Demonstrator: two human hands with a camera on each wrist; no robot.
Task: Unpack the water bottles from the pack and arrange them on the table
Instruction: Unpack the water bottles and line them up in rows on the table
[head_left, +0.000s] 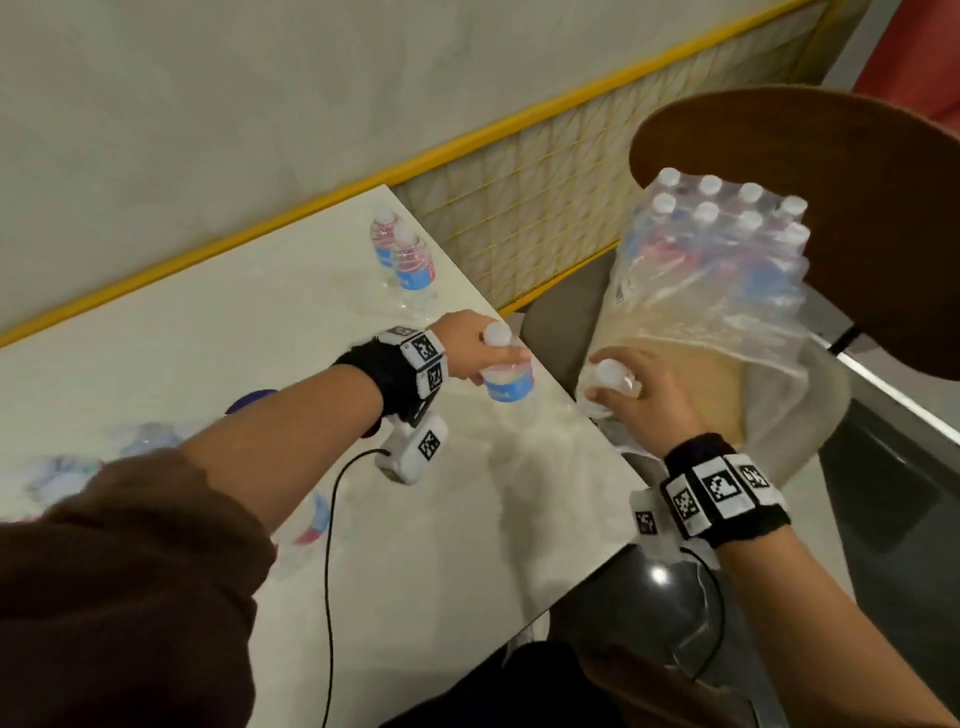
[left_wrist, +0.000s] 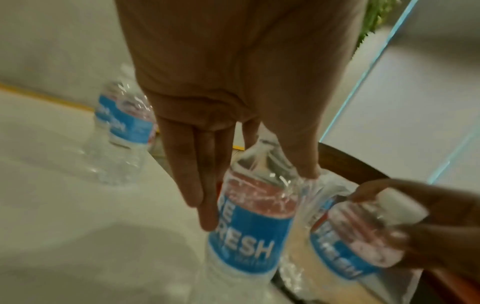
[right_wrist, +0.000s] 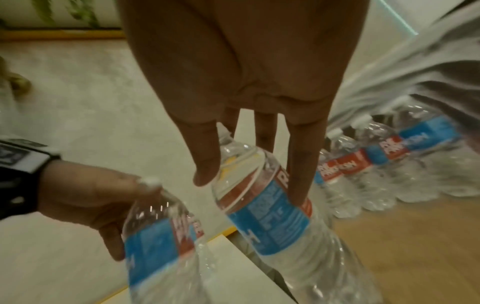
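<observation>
My left hand (head_left: 488, 358) grips a blue-labelled water bottle (head_left: 506, 374) by its shoulder, upright over the white table (head_left: 249, 332) beside its right edge. My right hand (head_left: 623, 387) grips a second bottle (head_left: 608, 376) by the neck, just off that edge next to the pack. In the left wrist view my fingers (left_wrist: 197, 185) and thumb clasp the left bottle (left_wrist: 254, 222). In the right wrist view my fingers (right_wrist: 301, 164) wrap the right bottle (right_wrist: 267, 205). The torn shrink-wrapped pack (head_left: 727, 244) with several bottles sits on a chair seat. Two bottles (head_left: 410, 260) stand at the table's far corner.
A round wooden chair back (head_left: 841, 208) rises behind the pack. A yellow-framed mesh partition (head_left: 545, 176) runs along the table's far side. Blurred clear plastic (head_left: 130, 447) and a purple object (head_left: 254, 400) lie at the table's left. A black cable (head_left: 332, 519) trails from my left wrist.
</observation>
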